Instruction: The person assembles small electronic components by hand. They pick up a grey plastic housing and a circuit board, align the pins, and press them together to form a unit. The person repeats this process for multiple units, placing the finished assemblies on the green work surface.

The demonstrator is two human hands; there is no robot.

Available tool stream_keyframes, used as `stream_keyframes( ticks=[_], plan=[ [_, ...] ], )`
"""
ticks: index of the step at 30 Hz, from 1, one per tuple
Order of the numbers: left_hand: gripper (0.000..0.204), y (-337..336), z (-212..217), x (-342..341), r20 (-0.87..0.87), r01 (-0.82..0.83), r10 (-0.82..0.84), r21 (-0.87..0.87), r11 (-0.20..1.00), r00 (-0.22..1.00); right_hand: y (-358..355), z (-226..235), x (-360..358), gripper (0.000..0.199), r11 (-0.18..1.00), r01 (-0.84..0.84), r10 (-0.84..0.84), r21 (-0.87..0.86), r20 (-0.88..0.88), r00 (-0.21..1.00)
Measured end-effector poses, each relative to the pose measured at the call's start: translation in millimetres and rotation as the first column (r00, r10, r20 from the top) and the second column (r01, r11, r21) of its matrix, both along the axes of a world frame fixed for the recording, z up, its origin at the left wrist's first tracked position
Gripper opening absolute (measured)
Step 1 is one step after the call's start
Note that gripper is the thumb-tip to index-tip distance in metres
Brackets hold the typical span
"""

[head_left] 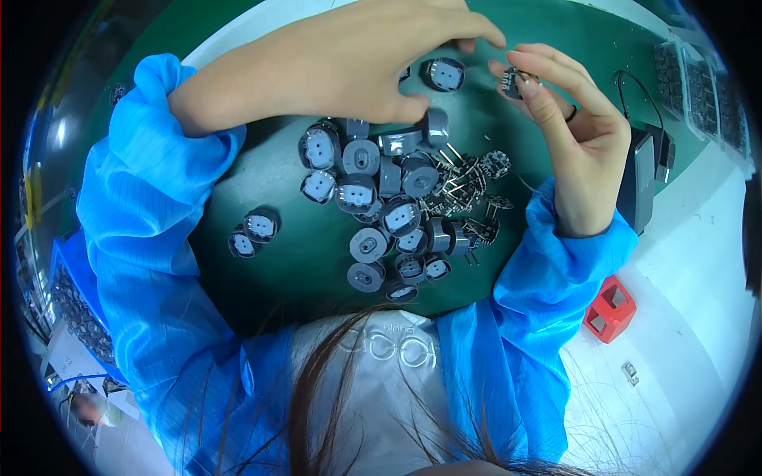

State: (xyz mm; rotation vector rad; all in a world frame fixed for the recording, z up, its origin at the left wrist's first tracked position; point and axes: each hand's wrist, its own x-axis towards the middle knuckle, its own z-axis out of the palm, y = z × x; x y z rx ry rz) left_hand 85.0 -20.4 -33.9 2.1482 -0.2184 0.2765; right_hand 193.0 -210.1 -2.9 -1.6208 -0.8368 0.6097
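Note:
My right hand (586,131) pinches a small round circuit board (509,82) between thumb and fingertips. Reaching in from the left, my left hand (401,49) spreads over the far part of the green mat, thumb and fingers apart. Its thumb is nearest to a grey round housing (436,127); whether they touch I cannot tell. Beyond the thumb lies another housing (444,74) with a pale inside. Between my arms sits a loose group of grey housings (361,157), some upturned. A heap of circuit boards with metal pins (460,190) adjoins it on the right.
Two housings (260,226) lie apart at the left on the green mat (294,278). Clear plastic trays (690,91) of parts stand at the far right, near a dark device with a cable (641,178). A red block (609,309) and a blue bin (79,301) flank me.

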Motion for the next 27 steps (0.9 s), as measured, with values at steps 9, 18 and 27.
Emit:
stream_keyframes(
  ticks=[9, 18, 27],
  plan=[
    [0.029, 15, 3, 4, -0.006, 0.06, -0.062, -0.166, 0.984, 0.998, 1, -7, -4, 0.02, 0.996, -0.009, 0.001, 0.086, 0.091, 0.996],
    [0.029, 6, 17, -9, -0.29, -0.048, -0.212, -0.686, 0.726, 0.933, 4, -1, -13, 0.014, 0.997, 0.026, -0.055, 0.075, 0.418, 0.907],
    [0.028, 2, 27, -14, -0.259, -0.041, -0.155, -0.621, 0.783, 0.953, 7, -1, -18, 0.016, 0.988, 0.064, -0.116, 0.142, 0.398, 0.91]
  ],
)
